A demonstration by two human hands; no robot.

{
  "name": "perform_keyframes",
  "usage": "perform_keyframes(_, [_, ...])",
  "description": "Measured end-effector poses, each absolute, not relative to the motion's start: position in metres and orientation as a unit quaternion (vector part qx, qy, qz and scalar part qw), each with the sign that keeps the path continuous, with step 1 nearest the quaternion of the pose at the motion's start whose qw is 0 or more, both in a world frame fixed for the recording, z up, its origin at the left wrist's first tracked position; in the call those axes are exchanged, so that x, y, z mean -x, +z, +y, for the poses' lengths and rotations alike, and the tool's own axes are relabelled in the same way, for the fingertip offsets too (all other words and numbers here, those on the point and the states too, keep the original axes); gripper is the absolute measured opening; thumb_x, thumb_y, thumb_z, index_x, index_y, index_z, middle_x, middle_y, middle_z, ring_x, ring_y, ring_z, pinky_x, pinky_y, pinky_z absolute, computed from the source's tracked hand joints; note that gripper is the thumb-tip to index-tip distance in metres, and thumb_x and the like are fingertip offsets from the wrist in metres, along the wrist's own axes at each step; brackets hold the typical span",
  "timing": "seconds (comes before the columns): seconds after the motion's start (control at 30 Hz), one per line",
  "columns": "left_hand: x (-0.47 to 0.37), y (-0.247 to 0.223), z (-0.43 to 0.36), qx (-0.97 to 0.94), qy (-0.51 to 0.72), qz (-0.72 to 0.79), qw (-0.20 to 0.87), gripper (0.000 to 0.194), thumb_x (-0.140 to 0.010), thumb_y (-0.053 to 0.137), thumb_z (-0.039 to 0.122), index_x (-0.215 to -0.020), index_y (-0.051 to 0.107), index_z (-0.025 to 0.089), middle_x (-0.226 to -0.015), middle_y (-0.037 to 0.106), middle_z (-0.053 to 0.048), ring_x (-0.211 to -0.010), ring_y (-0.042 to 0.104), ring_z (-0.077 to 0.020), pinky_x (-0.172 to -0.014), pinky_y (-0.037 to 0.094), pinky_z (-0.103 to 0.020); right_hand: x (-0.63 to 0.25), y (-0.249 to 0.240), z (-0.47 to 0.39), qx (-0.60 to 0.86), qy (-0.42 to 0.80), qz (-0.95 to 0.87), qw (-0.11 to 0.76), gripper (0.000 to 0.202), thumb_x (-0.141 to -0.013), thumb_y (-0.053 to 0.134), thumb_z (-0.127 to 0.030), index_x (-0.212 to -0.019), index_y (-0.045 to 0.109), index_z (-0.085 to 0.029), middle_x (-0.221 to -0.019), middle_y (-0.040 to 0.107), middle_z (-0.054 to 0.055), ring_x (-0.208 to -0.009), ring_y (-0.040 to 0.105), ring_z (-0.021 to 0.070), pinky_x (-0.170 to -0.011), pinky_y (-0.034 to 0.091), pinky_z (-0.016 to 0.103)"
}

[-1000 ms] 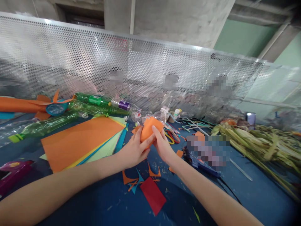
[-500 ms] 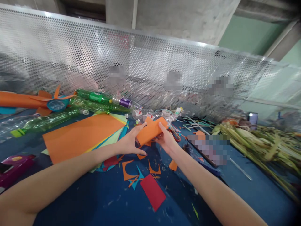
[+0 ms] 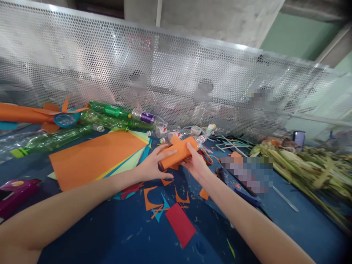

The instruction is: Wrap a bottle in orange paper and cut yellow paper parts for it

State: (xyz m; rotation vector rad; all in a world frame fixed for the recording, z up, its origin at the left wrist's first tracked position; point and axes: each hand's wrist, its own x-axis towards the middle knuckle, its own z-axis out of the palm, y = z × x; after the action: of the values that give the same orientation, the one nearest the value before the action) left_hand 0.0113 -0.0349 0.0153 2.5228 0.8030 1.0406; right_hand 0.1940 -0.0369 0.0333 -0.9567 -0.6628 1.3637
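A small bottle wrapped in orange paper (image 3: 177, 153) lies tilted between my hands, its clear neck pointing to the upper right. My right hand (image 3: 194, 161) grips it near the neck, thumb on top and fingers underneath. At the lower end, my left hand (image 3: 153, 163) has its fingers spread, with the fingertips by the orange paper and the thumb apart below. An orange flap sticks up behind the wrapped part. Beneath are orange scraps (image 3: 150, 200) and a red paper rectangle (image 3: 180, 224) on the blue table (image 3: 110, 234).
Orange sheets (image 3: 96, 157) over other colours lie at left, with green bottles (image 3: 60, 139) behind. A purple tool (image 3: 19, 194) sits far left. Husks (image 3: 308, 168) and a phone (image 3: 299, 140) are at right. A perforated metal screen (image 3: 176, 77) stands behind, people beyond it.
The fingers of my left hand have shifted over the lower part of the orange-wrapped bottle. My right hand keeps its grip, and the view has shifted slightly.
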Motion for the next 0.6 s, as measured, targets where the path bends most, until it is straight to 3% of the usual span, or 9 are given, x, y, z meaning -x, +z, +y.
perform_keyframes(0.17, [-0.011, 0.012, -0.034, -0.876, 0.356, 0.3, 0.128, 0.06, -0.077, 0.06, 0.04, -0.132, 0.038, 0.03, -0.139, 0.036, -0.006, -0.126, 0.036, -0.0255, -0.103, 0.033, -0.043, -0.194, 0.035, -0.037, 0.426, 0.6, -0.279, 0.617, 0.016, -0.077, 0.06, -0.031, -0.089, 0.06, -0.021, -0.081, 0.07, 0.003, -0.069, 0.064, 0.0175, -0.053, 0.052, 0.028])
perform_keyframes(0.43, [-0.011, 0.014, -0.033, -0.87, 0.364, 0.311, 0.115, 0.056, -0.077, 0.058, 0.037, -0.13, 0.041, 0.03, -0.139, 0.037, -0.003, -0.124, 0.04, -0.0237, -0.102, 0.036, -0.039, -0.201, 0.037, -0.035, 0.409, 0.623, -0.323, 0.584, 0.025, -0.077, 0.061, -0.038, -0.092, 0.058, -0.019, -0.08, 0.07, 0.005, -0.069, 0.065, 0.0181, -0.058, 0.055, 0.031])
perform_keyframes(0.6, [-0.009, 0.021, -0.036, -0.861, 0.376, 0.322, 0.113, 0.053, -0.078, 0.057, 0.036, -0.129, 0.043, 0.029, -0.136, 0.043, -0.003, -0.123, 0.041, -0.0234, -0.102, 0.035, -0.041, -0.205, 0.044, -0.039, 0.393, 0.62, -0.356, 0.578, 0.026, -0.073, 0.066, -0.033, -0.092, 0.059, -0.017, -0.08, 0.07, 0.005, -0.067, 0.065, 0.0165, -0.059, 0.056, 0.03])
